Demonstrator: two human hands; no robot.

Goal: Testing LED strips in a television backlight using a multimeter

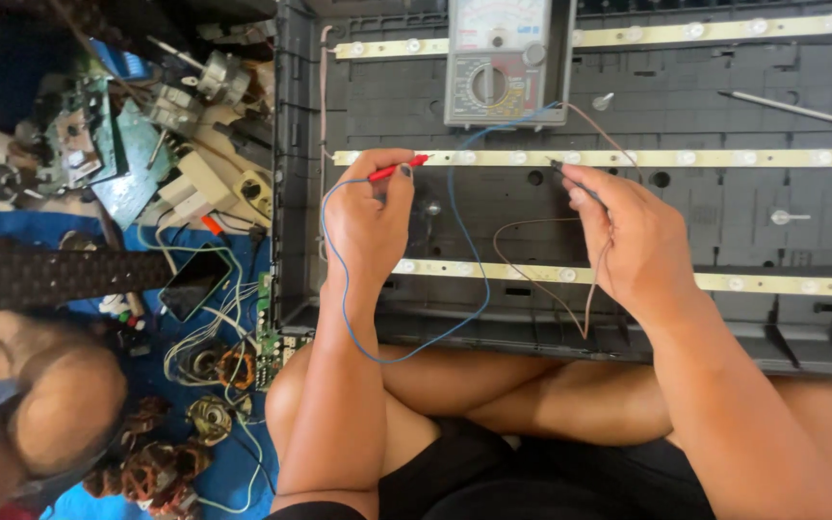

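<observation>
My left hand (pixel 368 217) pinches a red test probe (pixel 399 169) whose tip touches the middle pale light strip (pixel 724 157). My right hand (pixel 628 231) grips a black test probe (pixel 570 178), its tip on the same strip a little further right. A blue lead (pixel 474 279) and a brown lead (pixel 532 274) run from the probes up to a grey analogue meter (pixel 501 63) lying at the top of the dark panel tray (pixel 820 87). Another light strip (pixel 493 273) crosses below my hands.
A third light strip (pixel 647 37) runs along the top, with a thin grey rod (pixel 780 106) near it. Left of the tray lie circuit boards (pixel 89 135), a dark phone (pixel 195 281), wires and copper coils (pixel 233 366). Another person's knee (pixel 60 404) is at lower left.
</observation>
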